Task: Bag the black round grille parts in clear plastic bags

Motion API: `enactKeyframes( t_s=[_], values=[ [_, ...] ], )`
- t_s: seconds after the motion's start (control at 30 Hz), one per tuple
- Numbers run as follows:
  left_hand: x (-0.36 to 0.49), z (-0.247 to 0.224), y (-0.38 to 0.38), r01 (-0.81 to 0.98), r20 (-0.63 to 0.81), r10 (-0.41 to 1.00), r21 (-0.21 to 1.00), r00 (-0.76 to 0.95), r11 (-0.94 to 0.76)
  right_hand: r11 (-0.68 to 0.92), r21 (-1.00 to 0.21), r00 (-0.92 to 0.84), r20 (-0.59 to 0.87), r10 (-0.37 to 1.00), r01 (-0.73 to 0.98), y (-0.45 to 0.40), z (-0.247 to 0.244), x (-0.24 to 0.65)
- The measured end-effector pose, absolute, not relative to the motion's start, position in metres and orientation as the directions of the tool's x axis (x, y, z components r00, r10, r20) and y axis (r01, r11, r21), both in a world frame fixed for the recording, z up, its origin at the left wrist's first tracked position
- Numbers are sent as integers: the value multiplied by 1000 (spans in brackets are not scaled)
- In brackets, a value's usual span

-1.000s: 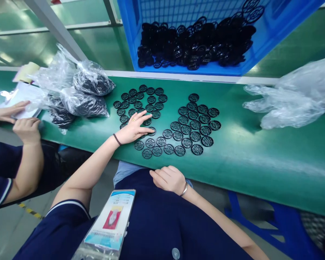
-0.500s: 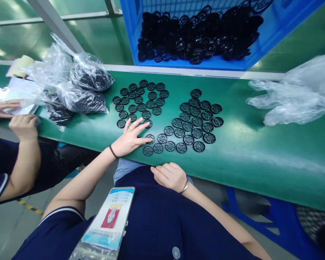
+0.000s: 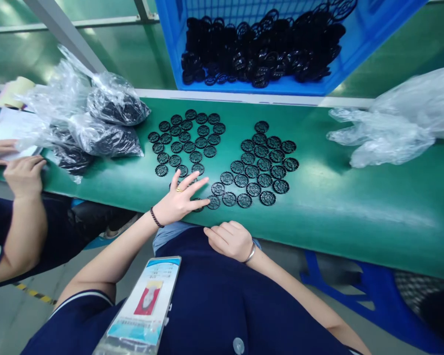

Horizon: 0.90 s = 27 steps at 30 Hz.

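Note:
Round black plastic spoked discs [image 3: 251,171] lie flat in two loose groups on the green table. My left hand [image 3: 177,201] is open, palm down, with its fingers spread over the near side of the left group. Its thumb tip touches the edge of a disc [image 3: 214,202], and a few discs under the hand are partly hidden. My right hand [image 3: 231,240] rests at the table's near edge with its fingers curled closed. Nothing shows in it, and it is apart from the discs.
A blue crate [image 3: 255,88] heaped with black round parts stands behind the table [image 3: 340,217]. Clear bags of black parts [image 3: 107,135] lie on the left, beside a co-worker's hands [image 3: 24,172] and papers. Crumpled clear plastic bags [image 3: 395,123] lie on the right.
My left hand has shifted slightly right and nearer relative to the discs, its thumb now at another disc; a disc appears to have slid left beneath it. The right hand has stayed put.

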<state>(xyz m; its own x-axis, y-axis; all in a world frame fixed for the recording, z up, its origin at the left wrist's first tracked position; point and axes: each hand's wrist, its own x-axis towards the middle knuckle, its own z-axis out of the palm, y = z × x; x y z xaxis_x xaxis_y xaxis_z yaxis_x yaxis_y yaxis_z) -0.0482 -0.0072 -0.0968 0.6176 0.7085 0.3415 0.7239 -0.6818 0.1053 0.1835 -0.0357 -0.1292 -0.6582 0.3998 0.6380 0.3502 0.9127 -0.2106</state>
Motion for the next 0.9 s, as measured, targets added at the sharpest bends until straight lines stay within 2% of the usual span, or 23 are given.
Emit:
enactKeyframes(
  t_s=[0.2, 0.4, 0.53, 0.67, 0.77, 0.9],
  values=[
    [-70, -95, -5, 779, 317, 767, 118, 558, -615, 907, -217, -653, 637, 411, 360, -36, -128, 184],
    [-49, -100, -6, 704, 281, 701, 106, 656, -702, 911, -199, -653, 643, 400, 362, -35, -127, 183],
    [-64, -94, -3, 758, 250, 759, 123, 601, -640, 915, -206, -657, 642, 394, 348, -36, -131, 185],
    [-66, -85, -4, 790, 280, 793, 153, 541, -593, 907, -201, -661, 630, 409, 369, -37, -132, 186],
    [-41, -83, -5, 739, 282, 748, 162, 600, -654, 907, -189, -656, 637, 404, 375, -37, -133, 186],
    [-6, -88, 0, 641, 201, 656, 142, 727, -754, 909, -185, -645, 653, 397, 373, -37, -139, 181]
  ],
)
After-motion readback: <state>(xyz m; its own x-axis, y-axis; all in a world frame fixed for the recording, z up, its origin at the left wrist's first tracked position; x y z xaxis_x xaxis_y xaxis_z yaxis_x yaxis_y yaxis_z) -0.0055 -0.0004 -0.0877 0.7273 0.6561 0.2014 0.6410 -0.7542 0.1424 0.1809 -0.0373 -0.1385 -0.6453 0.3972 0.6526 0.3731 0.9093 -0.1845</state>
